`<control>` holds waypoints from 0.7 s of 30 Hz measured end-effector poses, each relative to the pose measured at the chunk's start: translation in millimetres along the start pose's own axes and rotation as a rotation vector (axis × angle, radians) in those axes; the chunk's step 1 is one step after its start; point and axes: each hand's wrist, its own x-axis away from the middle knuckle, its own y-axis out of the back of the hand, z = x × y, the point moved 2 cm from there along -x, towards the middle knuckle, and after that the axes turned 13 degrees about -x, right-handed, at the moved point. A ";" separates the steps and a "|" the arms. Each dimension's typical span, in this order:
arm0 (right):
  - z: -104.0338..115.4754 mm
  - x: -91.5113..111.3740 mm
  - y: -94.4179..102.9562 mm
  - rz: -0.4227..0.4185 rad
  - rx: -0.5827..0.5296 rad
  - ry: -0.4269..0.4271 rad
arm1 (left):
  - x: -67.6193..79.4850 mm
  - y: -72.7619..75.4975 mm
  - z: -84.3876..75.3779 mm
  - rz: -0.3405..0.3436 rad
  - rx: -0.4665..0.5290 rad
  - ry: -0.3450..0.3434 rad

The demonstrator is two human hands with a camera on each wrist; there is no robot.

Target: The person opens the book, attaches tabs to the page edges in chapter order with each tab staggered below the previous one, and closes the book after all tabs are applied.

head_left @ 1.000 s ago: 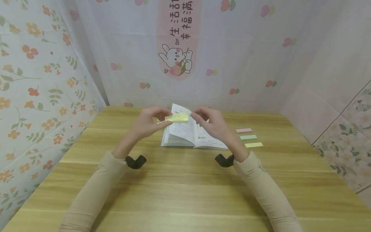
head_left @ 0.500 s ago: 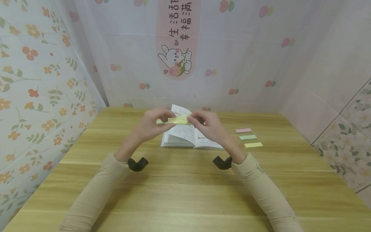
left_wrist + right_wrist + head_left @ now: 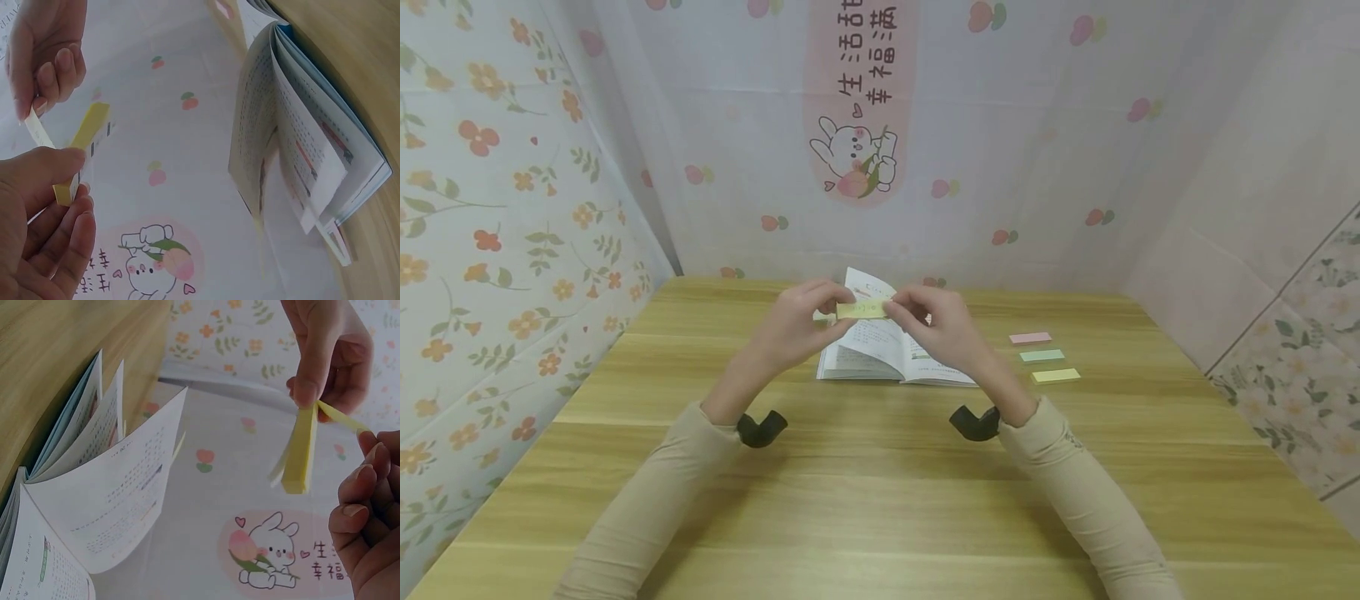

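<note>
My left hand (image 3: pixel 797 325) pinches a thick yellow sticky-note pad (image 3: pixel 300 453) between thumb and fingers, above the open book. With thumb and fingertips, my right hand (image 3: pixel 940 325) pinches the free end of the pad's top yellow sheet (image 3: pixel 344 419). That sheet slants away from the pad, the two meeting at my left thumb in the right wrist view. Faint handwriting shows on the yellow paper in the head view. The open book (image 3: pixel 868 337) lies behind and below both hands, one page standing partly raised.
Pink (image 3: pixel 1030 338), green (image 3: pixel 1042 356) and yellow (image 3: pixel 1056 376) sticky-note pads lie in a column right of the book. A pale green tab (image 3: pixel 822 317) sticks out at the book's left side. Printed cloth (image 3: pixel 737 125) hangs behind the wooden table (image 3: pixel 865 500).
My right fingers, apart from the yellow paper a second ago, have come to pinch its right end. My left hand has shifted slightly right. The sheet's face has tilted.
</note>
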 end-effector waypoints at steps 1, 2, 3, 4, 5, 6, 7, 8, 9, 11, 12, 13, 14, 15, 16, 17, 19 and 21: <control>0.0 -0.1 -0.4 -0.001 -0.003 0.014 | 0.0 0.3 -0.5 0.000 -0.004 0.002; 0.7 -0.4 -0.7 -0.002 -0.007 0.029 | 0.0 0.5 -0.7 -0.001 -0.009 0.002; 0.9 -0.5 -1.0 -0.003 -0.010 0.042 | 0.1 0.6 -0.6 -0.002 -0.013 0.005; 1.1 -0.7 -1.2 -0.005 -0.012 0.052 | 0.0 0.9 -0.7 -0.002 -0.017 0.006; 1.4 -0.9 -1.3 -0.007 -0.013 0.062 | 0.0 1.3 -0.5 -0.001 -0.022 0.009; 1.4 -1.1 -1.2 -0.012 -0.013 0.068 | 0.2 1.6 0.0 -0.002 -0.027 0.013; 1.3 -1.2 -0.4 -0.019 -0.013 0.068 | 0.0 1.8 0.7 -0.002 -0.032 0.019; 1.5 -1.3 0.6 -0.028 -0.008 0.067 | -0.3 2.0 1.4 -0.004 -0.033 0.026; 0.9 -1.2 1.8 -0.036 -0.004 0.061 | -0.3 2.4 2.3 -0.007 -0.032 0.034; 0.1 -1.3 4.9 -0.050 -0.001 0.037 | -0.2 2.8 4.7 -0.017 -0.035 0.052; -0.5 -1.4 6.8 -0.057 0.001 0.020 | -0.2 3.2 5.7 -0.026 -0.033 0.061; -0.9 -1.5 8.7 -0.061 0.000 0.005 | -0.3 3.4 6.5 -0.035 -0.033 0.068; -1.1 -1.4 10.6 -0.063 -0.001 -0.011 | -0.3 3.6 7.2 -0.045 -0.029 0.072; -1.4 -1.4 12.5 -0.064 -0.006 -0.028 | -0.2 3.6 7.8 -0.054 -0.030 0.076; -1.7 -1.4 14.4 -0.065 -0.010 -0.042 | -0.3 3.5 8.3 -0.061 -0.027 0.079; -1.6 -1.4 16.3 -0.067 -0.013 -0.053 | -0.3 3.4 8.5 -0.068 -0.020 0.082; -1.9 -1.5 19.5 -0.069 -0.022 -0.061 | -0.5 3.0 8.5 -0.075 -0.015 0.086; -1.9 -1.7 22.0 -0.074 -0.031 -0.062 | -0.6 2.5 8.0 -0.077 -0.004 0.095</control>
